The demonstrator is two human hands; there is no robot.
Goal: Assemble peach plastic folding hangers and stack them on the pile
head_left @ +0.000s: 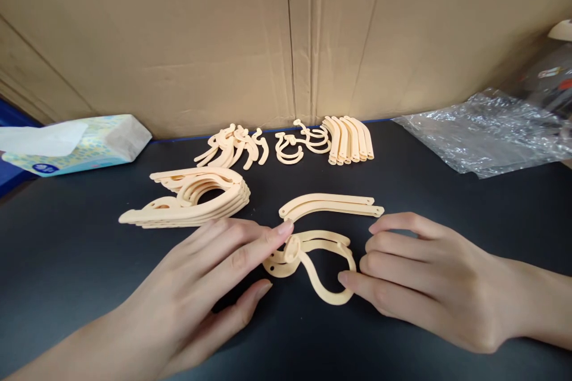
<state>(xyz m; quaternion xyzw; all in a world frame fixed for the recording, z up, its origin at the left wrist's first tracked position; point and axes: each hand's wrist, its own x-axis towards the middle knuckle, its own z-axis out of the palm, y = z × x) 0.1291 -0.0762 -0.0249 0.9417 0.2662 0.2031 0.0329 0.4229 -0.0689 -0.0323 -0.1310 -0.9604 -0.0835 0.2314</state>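
Note:
A cream plastic hanger hook, with flat hanger pieces around its round joint, lies low over the black table in front of me. My left hand reaches over the joint side; its index fingertip touches a piece by the joint, while the thumb stays apart. The other left fingers are partly hidden. My right hand pinches the curved end of the hook between thumb and fingers. Just beyond, two curved hanger arms lie side by side. Folded hangers are stacked beyond my left hand.
At the back lie loose curved pieces, several hooks and a row of hanger arms. A tissue pack sits at left, clear plastic wrap at right. A cardboard wall stands behind the black table.

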